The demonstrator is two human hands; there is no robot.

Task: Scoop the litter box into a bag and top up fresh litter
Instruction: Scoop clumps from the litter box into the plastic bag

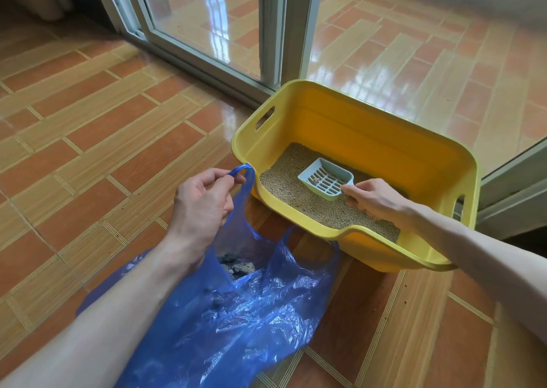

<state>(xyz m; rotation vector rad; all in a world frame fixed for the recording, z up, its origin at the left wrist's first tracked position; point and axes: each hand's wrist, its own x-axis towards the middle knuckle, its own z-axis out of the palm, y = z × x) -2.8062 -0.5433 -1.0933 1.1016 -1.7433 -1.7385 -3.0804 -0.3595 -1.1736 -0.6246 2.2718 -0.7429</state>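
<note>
Litter lies in the bottom of a yellow litter box that sits on the tiled floor, close to a glass sliding door. The person's right hand reaches into the box and its fingers are curled tight around the handle of a pale blue scoop. The scoop has slots in it, rests on the litter, and has a few bits inside. The left hand pinches one handle loop of a blue plastic bag and holds it up, just beside the box's near corner. The rest of the bag lies crumpled on the floor in front of the box. Some dark grey clumps sit inside the bag.
</note>
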